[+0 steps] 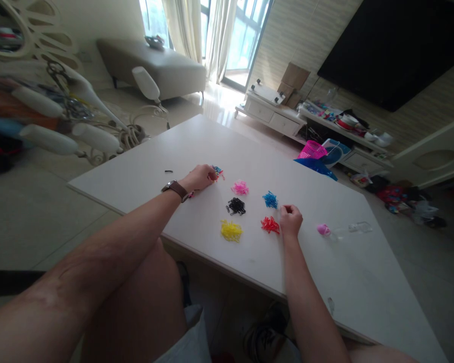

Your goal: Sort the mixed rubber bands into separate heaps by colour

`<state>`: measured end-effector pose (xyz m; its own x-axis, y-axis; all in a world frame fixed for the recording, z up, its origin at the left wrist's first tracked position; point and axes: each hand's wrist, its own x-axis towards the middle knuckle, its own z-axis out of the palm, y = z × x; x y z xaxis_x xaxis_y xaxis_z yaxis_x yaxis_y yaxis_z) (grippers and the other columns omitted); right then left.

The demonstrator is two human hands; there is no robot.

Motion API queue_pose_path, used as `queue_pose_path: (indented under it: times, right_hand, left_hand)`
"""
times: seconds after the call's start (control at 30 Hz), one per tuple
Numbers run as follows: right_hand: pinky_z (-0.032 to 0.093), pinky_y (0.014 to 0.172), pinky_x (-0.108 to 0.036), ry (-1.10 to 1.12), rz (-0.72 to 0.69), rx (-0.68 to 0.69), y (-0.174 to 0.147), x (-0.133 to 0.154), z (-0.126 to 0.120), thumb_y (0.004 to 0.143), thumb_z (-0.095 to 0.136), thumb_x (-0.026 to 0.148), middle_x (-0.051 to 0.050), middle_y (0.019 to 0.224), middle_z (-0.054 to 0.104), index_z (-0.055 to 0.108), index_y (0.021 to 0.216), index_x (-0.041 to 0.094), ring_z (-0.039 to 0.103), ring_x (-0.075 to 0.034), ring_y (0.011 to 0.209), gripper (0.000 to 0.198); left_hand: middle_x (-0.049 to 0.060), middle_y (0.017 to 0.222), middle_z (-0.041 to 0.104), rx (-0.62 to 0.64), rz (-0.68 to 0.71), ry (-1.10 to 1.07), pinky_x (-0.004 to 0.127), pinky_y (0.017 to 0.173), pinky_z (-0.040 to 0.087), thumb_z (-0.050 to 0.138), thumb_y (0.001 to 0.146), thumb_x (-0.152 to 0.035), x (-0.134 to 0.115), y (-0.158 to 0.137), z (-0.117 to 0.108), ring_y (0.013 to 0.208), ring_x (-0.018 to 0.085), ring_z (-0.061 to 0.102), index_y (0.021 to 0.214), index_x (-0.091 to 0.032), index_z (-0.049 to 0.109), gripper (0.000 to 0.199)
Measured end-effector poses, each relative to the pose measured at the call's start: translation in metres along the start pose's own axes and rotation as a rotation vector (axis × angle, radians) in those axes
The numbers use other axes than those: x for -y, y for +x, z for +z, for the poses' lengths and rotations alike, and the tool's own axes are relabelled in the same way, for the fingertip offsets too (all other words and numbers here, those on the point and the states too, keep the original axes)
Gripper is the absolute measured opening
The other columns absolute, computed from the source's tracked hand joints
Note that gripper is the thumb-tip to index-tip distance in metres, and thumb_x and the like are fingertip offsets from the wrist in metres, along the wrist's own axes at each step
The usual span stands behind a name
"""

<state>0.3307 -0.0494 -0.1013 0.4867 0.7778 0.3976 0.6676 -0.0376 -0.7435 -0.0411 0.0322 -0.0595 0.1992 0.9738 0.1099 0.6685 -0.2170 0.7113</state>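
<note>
Five sorted piles of small looped plastic clips lie on the white table: pink (pixel 240 188), black (pixel 236 206), yellow (pixel 231 231), blue (pixel 270 199) and red (pixel 270 225). Farther left, my left hand (pixel 200 177) reaches over a mixed-colour pile of clips (pixel 218 171), fingers bent down and closed at it; its fingertips are partly hidden. My right hand (pixel 290 219) rests as a loose fist just right of the red and blue piles. Whatever its curled fingers hold is too small to make out. One lone black clip (pixel 168 171) lies left of my left hand.
On the right of the white table (pixel 257 262) are a pink-capped item (pixel 324 230) and a clear plastic container (pixel 360 227). A white lamp fixture (pixel 98 136) stands beyond the left edge. A pink basket (pixel 312 150) is past the far right edge.
</note>
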Motion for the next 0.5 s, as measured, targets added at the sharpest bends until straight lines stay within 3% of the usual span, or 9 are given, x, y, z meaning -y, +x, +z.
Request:
queue_pose_path:
  times: [0.3, 0.5]
  right_hand:
    - [0.046, 0.075, -0.033, 0.004, 0.006, 0.009, -0.0015, 0.0022, -0.0014, 0.074, 0.059, 0.037, -0.004, 0.076, 0.069, 0.064, 0.070, 0.021, 0.059, -0.021, 0.074, 0.017]
    - [0.046, 0.075, -0.033, 0.004, 0.005, 0.003, -0.0010, 0.0020, -0.0012, 0.074, 0.059, 0.038, -0.004, 0.075, 0.069, 0.064, 0.069, 0.021, 0.059, -0.021, 0.073, 0.018]
  left_hand:
    - [0.005, 0.076, 0.073, 0.059, 0.034, 0.057, 0.027, 0.072, 0.049, 0.062, 0.059, -0.015, 0.0018, 0.0008, -0.0023, 0.074, 0.020, 0.065, 0.071, -0.020, 0.075, 0.018]
    - [0.004, 0.074, 0.072, 0.011, -0.008, -0.023, 0.025, 0.068, 0.049, 0.066, 0.063, -0.020, -0.0031, 0.0003, -0.0039, 0.074, 0.019, 0.065, 0.073, -0.021, 0.074, 0.013]
